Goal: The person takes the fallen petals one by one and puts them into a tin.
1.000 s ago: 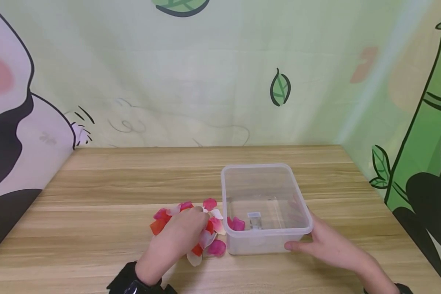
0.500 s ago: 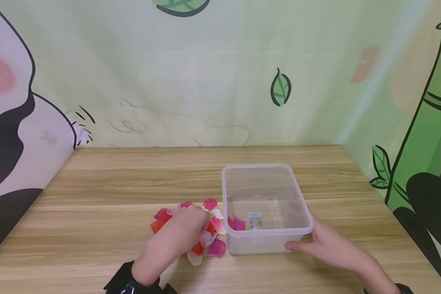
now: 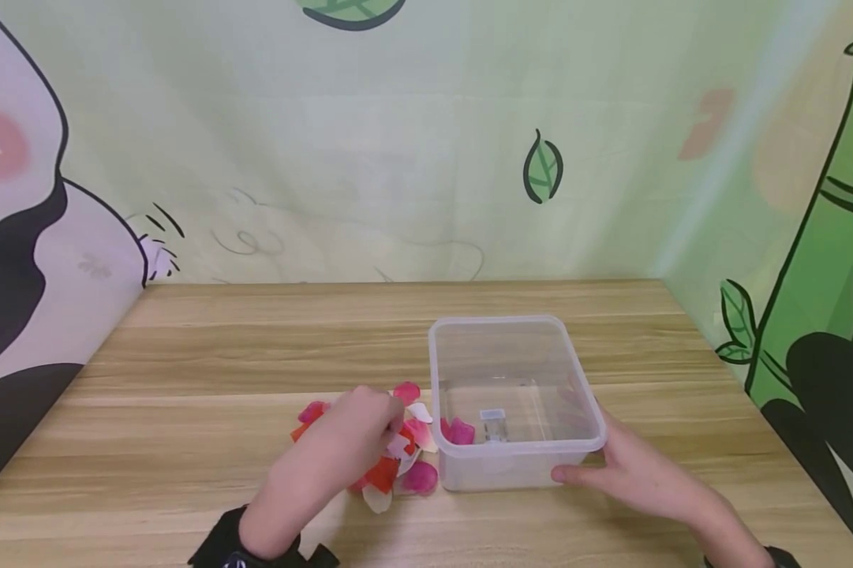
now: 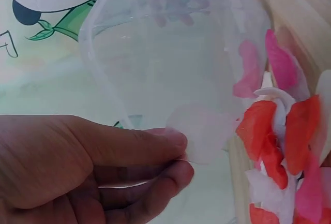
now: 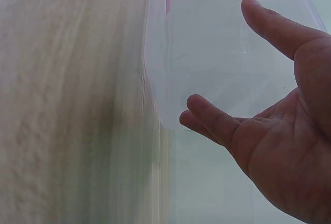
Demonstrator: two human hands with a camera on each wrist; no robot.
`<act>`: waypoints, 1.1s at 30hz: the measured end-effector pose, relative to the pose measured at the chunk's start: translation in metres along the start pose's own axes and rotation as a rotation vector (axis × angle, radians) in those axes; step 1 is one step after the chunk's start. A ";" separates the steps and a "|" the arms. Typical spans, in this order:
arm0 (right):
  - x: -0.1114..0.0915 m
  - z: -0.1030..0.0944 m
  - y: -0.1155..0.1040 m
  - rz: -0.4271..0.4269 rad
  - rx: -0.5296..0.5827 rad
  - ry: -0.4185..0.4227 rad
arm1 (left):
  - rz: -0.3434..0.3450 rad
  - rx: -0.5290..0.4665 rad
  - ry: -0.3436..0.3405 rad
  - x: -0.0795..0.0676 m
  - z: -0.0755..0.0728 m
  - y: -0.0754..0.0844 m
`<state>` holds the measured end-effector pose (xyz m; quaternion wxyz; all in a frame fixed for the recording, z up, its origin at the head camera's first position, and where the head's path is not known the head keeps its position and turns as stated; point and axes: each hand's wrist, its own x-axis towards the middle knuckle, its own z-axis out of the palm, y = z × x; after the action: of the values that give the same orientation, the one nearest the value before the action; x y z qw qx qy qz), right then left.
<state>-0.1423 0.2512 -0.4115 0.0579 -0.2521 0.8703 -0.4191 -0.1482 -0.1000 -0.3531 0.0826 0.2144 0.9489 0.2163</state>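
Note:
Between thumb and index finger, my left hand (image 3: 355, 430) pinches a thin whitish petal (image 4: 207, 138). It hovers over a loose pile of red, pink and white artificial petals (image 3: 382, 476), partly covering the pile in the head view. To the right of the pile stands a clear plastic box (image 3: 521, 451) without a lid, with pink petals (image 3: 460, 431) inside at its left side. My right hand (image 3: 632, 473) rests against the box's near right corner, thumb on the front wall. In the right wrist view its fingers (image 5: 214, 118) are spread and fairly straight.
The wooden table (image 3: 256, 339) runs back to a printed cloth backdrop (image 3: 398, 158) with panda and bamboo drawings. A small pale label (image 3: 492, 415) shows at the box. A dark band (image 3: 256, 544) sits around the left wrist.
My left hand has risen slightly from the petal pile with the whitish petal pinched, baring more red petals below. The right hand and the box have stayed in place.

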 end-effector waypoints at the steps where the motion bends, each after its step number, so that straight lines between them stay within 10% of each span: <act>1: 0.000 0.000 0.000 0.000 0.003 0.000 | 0.009 0.000 0.013 -0.001 -0.001 0.000; 33: 0.000 0.000 -0.001 0.004 -0.012 0.003 | 0.328 -0.040 0.708 -0.001 -0.005 0.012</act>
<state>-0.1420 0.2505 -0.4101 0.0557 -0.2498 0.8736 -0.4140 -0.1439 -0.0923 -0.3430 -0.2813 0.2736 0.8675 0.3057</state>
